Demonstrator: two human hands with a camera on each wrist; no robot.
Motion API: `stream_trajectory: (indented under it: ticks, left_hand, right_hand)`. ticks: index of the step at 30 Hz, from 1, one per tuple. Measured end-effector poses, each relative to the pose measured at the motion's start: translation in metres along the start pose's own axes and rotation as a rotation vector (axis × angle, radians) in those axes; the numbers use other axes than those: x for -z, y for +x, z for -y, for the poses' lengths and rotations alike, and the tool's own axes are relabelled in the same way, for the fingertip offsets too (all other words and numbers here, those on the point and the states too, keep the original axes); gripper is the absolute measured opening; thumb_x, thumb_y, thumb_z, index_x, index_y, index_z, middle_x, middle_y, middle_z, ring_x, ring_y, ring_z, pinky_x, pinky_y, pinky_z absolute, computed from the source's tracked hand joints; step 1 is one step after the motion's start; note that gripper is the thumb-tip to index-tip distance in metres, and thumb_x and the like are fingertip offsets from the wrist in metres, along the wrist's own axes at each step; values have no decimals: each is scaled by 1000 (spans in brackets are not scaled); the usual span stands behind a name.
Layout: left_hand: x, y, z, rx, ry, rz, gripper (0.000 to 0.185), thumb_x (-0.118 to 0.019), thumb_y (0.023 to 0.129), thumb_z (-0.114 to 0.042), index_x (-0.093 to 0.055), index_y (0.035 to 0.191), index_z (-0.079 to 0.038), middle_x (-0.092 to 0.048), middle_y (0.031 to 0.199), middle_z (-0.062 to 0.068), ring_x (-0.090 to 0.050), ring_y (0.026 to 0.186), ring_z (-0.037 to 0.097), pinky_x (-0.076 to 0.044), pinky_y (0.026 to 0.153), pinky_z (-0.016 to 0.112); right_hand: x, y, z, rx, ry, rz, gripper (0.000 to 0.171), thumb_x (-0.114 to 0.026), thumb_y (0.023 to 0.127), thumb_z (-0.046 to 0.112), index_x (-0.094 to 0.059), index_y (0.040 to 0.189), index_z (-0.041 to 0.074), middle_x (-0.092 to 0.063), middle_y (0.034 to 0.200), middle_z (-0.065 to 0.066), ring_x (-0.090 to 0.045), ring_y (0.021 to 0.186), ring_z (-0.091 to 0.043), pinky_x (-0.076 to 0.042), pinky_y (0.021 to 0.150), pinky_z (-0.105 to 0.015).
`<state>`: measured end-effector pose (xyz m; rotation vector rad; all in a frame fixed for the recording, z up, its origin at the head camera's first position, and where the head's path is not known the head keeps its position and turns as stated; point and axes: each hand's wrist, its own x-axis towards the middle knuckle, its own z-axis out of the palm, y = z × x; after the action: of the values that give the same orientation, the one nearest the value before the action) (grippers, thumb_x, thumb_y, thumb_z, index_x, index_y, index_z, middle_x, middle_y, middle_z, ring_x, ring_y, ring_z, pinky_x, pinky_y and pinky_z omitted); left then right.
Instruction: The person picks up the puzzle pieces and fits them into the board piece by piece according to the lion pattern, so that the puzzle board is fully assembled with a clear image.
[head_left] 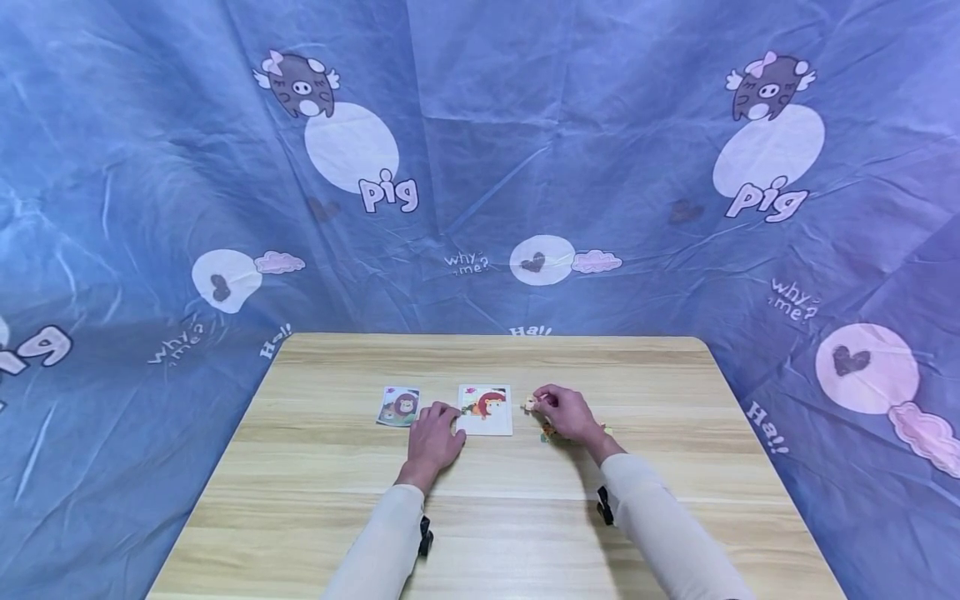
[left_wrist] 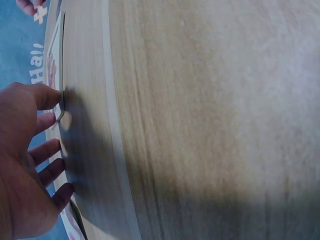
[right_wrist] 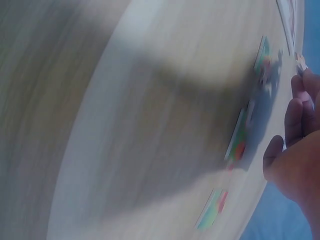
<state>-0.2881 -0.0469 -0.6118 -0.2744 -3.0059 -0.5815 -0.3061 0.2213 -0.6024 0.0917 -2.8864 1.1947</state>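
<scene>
My right hand (head_left: 568,412) pinches a small pale jigsaw piece (head_left: 529,403) between thumb and fingers, just off the right side of a white puzzle board (head_left: 492,427). The upper part of that board bears fitted pieces with a red-maned lion; its lower part is bare white. My left hand (head_left: 435,437) touches the board's left edge, the thumb (left_wrist: 49,97) at its near corner and the other fingers loosely spread. Loose jigsaw pieces (head_left: 550,432) lie beneath and beside the right hand, partly hidden by it; in the right wrist view several colourful ones (right_wrist: 237,140) show, blurred.
Left of the board lies a picture card (head_left: 399,406) of a lion, close to the left hand. Both rest on a wooden table (head_left: 495,533). Blue printed cloth (head_left: 480,167) hangs behind the table and along its sides.
</scene>
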Motion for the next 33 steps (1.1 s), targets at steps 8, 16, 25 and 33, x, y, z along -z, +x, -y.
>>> stream_trajectory:
  ticks: [8,16,25,33]
  left_hand:
    - [1,1,3,-6,-14,8,34,-57,79,-33,-60,111,-22,-51,117,1,-45,111,27,-39,83,43]
    - [-4,5,7,-35,-11,-30,33,-57,78,-34,-60,109,-23,-52,114,0,-46,108,27,-39,79,44]
    - [-2,5,5,-17,-7,9,35,-56,80,-34,-59,112,-23,-51,117,1,-45,111,27,-39,82,43]
    - [0,4,3,-13,-10,6,35,-56,79,-32,-59,112,-22,-51,117,1,-45,111,27,-38,82,43]
  right_hand:
    - [-23,7,24,16,-22,29,21,-65,80,22,-64,101,18,-62,74,7,-54,64,-7,-46,61,-25]
    - [-38,13,41,36,-83,21,18,-65,80,24,-65,97,19,-64,73,8,-55,65,-7,-46,67,-31]
    - [-45,15,46,3,-136,18,12,-63,81,29,-66,90,24,-63,74,9,-57,72,-12,-45,70,-33]
    - [-49,19,47,-25,-178,5,14,-62,80,27,-68,91,21,-66,76,8,-59,74,-14,-46,71,-34]
